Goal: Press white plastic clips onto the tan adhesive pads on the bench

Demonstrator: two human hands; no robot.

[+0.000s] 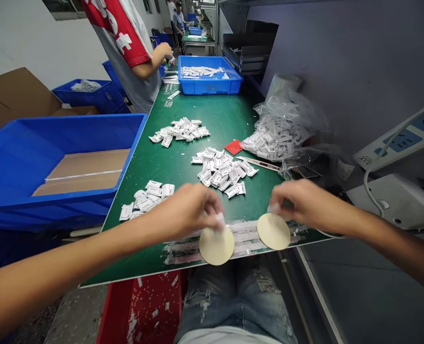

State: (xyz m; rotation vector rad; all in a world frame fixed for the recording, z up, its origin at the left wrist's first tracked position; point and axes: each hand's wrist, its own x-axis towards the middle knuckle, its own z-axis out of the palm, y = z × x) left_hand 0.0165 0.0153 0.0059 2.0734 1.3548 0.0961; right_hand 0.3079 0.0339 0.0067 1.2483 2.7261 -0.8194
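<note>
Blue bin (4, 165) w/ cardboard, L edge of frame. White pkts (147, 199) on green desk (126, 255), lower L of ctr. L hand (196, 210), btm ctr: grip closed on small white pc (219, 221), blurred, over L disc (217, 246). R disc (273, 232), lower R of ctr; R hand (298, 203) grip closed on whitish bit (274, 208), blurred, at its top edge. Clear bag (280, 136) w/ white pcs, R of ctr.

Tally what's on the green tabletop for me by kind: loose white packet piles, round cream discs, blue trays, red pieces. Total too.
White packet piles: 3
Cream discs: 2
Blue tray: 1
Red piece: 1
Total: 7
</note>
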